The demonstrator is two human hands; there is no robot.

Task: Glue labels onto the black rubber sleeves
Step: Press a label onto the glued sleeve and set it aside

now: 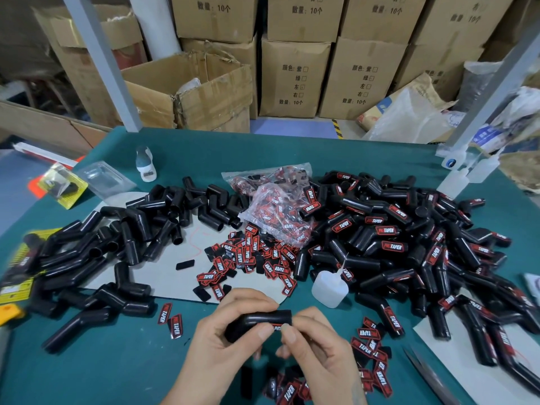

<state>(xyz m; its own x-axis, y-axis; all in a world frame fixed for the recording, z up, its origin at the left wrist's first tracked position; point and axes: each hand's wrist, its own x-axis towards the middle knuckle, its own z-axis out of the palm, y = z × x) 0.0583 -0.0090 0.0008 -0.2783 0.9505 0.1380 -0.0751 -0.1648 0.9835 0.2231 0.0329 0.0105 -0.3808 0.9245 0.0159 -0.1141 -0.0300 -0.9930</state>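
Evidently light and pliable, the bent black rubber sleeve (257,324) is held above the near desk (117,369), left hand (222,346) wrapped round its body, right hand (309,343) pinching the red-and-black label (277,327) against it; best held mid-body.

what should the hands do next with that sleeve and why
Probably press the label flat with both thumbs. The left hand grips the black sleeve, the right hand pinches the label at its side, and the glue bottle stands set aside.
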